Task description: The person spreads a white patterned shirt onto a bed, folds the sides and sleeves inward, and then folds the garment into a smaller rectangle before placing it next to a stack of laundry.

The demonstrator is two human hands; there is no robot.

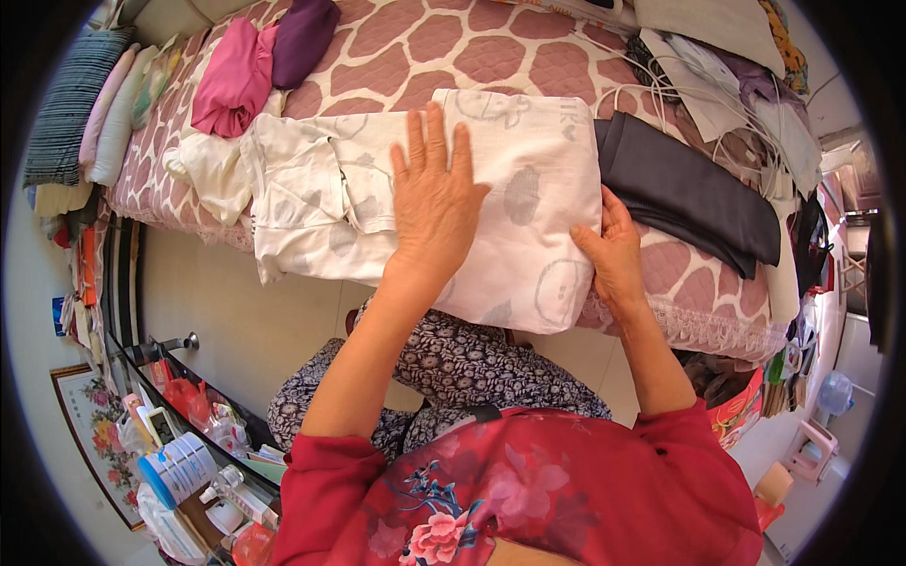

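A white garment with grey printed figures [519, 208] lies partly folded across the near edge of the bed, its near edge hanging over my knees. My left hand [437, 203] rests flat on its middle, fingers spread. At the garment's right edge my right hand [612, 247] pinches the cloth, thumb on top and the other fingers around the side. The left part of the garment [297, 193] is a single wrinkled layer with loose folds. Just right of it lies a folded black garment [684, 193].
Pink clothing [236, 80] and a purple bundle [302, 42] lie at the back left on the patterned bedspread [415, 57]. White cables [661, 104] and more clothes fill the back right. Folded bedding [75, 104] is stacked far left. A cluttered shelf with a white-and-blue can [179, 469] stands lower left.
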